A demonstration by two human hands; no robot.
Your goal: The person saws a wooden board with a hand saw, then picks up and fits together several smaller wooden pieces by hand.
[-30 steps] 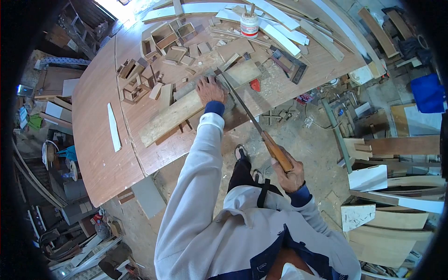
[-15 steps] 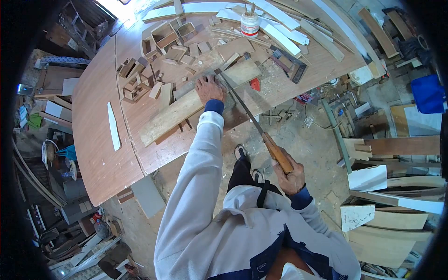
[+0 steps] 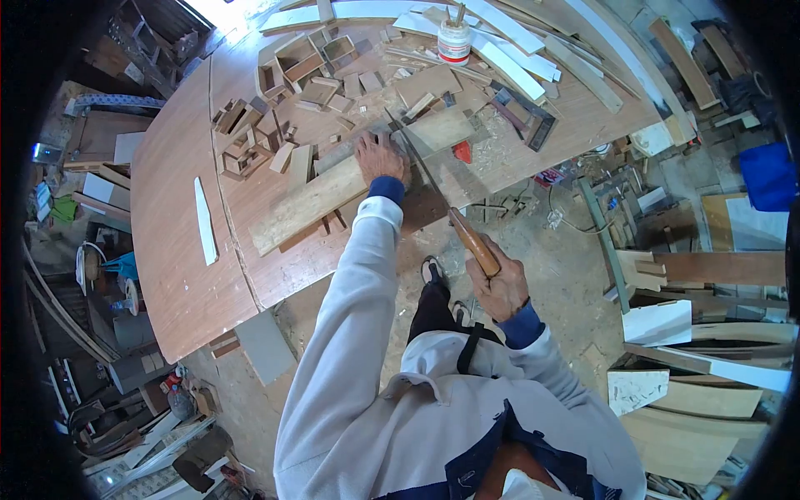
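Observation:
A long pale wooden plank (image 3: 308,204) lies slantwise near the table's front edge, resting over some smaller wood pieces. My left hand (image 3: 382,158) presses down on it, fingers curled toward its far edge. In my right hand (image 3: 502,287) is the wooden handle of a handsaw (image 3: 475,243), with the fingers wrapped round it. The saw's narrow dark blade crosses the plank just right of my left hand, its tip reaching past the far edge. Any cut under the blade is too small to make out.
Open wooden boxes (image 3: 297,62) and small offcuts lie beyond the plank. A white jar (image 3: 453,43) stands farther back among white strips. Right of the plank are a dark square-cornered tool (image 3: 533,125) and a red object (image 3: 462,151). Boards (image 3: 725,268) are stacked at right.
My right hand has pushed the saw forward and slightly left, so the handle is closer to the table and more blade extends past the plank. My left hand stays on the plank.

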